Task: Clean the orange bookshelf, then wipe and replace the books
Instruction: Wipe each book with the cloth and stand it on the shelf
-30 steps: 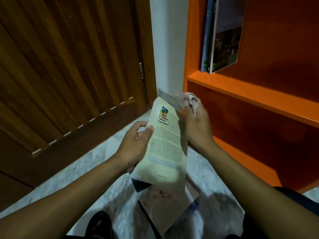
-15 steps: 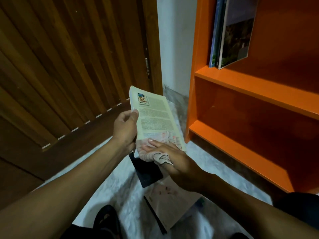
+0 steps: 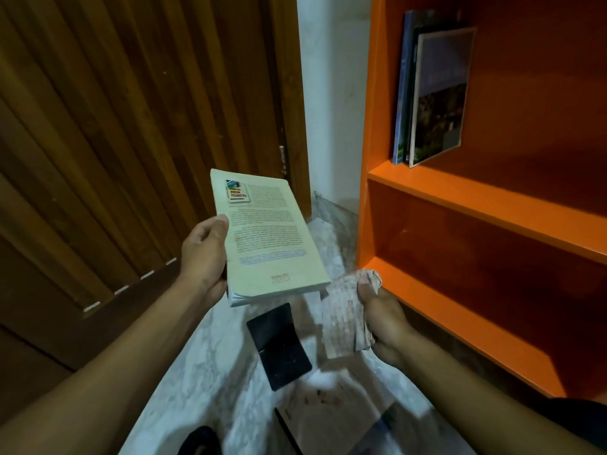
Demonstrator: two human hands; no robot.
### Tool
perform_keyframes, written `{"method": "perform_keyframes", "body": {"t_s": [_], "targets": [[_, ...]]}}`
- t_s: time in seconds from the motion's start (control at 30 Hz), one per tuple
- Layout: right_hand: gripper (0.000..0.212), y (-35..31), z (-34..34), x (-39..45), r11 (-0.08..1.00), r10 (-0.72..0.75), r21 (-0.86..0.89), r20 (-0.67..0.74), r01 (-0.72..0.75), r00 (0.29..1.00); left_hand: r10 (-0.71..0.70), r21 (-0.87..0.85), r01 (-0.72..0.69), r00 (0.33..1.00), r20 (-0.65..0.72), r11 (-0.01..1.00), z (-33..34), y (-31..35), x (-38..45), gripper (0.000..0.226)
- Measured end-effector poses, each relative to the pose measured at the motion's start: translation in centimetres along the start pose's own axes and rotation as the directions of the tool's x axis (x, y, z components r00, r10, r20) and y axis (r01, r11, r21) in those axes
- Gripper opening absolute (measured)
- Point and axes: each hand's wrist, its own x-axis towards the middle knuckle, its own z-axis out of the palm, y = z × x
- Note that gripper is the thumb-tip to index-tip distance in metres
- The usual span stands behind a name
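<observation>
Head view. Left hand (image 3: pixel 203 254): grips a pale paperback book (image 3: pixel 267 239) by its left edge, thumb on the back cover, fingers hidden beneath; the cover print is too blurred to read. Right hand (image 3: pixel 382 320): fingers curled round a crumpled checked cloth (image 3: pixel 343 318), held just right of and below the book, apart from it. Orange bookshelf (image 3: pixel 460 195): right of frame, cut off at the edge; three books (image 3: pixel 430 96) stand leaning against its left wall on the upper shelf, titles illegible. Floor (image 3: pixel 203 366), marbled: a dark book (image 3: pixel 279 346) and a pale book (image 3: pixel 331 418) lie overlapping, the latter partly hidden by the right forearm. Wooden door (image 3: pixel 131 126): left.
</observation>
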Motion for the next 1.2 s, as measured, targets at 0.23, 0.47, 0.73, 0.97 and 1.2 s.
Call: {"method": "perform_keyframes", "body": {"t_s": [0.23,0.47,0.73,0.97,1.2], "targets": [[0.043,-3.4,1.1,-2.1,0.908,0.094,0.341,0.402,-0.244,0.911,-0.143,0.112,0.121,0.966,0.217,0.986,2.4,-1.9,-2.5,0.027],[0.027,-3.5,1.2,-1.8,0.971,-0.189,0.177,0.152,0.161,0.97,0.341,0.653,-0.511,0.859,0.381,0.558,5.1,-3.0,-3.5,0.072],[0.047,-2.3,3.4,-4.2,0.632,-0.591,-0.532,0.138,0.563,0.794,0.187,0.329,-0.276,0.942,0.277,0.903,7.9,-2.8,-5.2,0.091],[0.067,-1.6,2.6,-3.8,0.26,-0.599,-0.774,0.339,0.576,0.726,0.09,0.12,-0.088,0.996,-0.006,0.989,6.8,-3.4,-3.9,0.025],[0.034,-4.1,1.4,-2.5,0.867,-0.467,-0.211,-0.027,0.452,0.884,0.086,0.076,-0.089,0.995,0.044,0.993,4.6,-2.8,-3.2,0.012]]}}
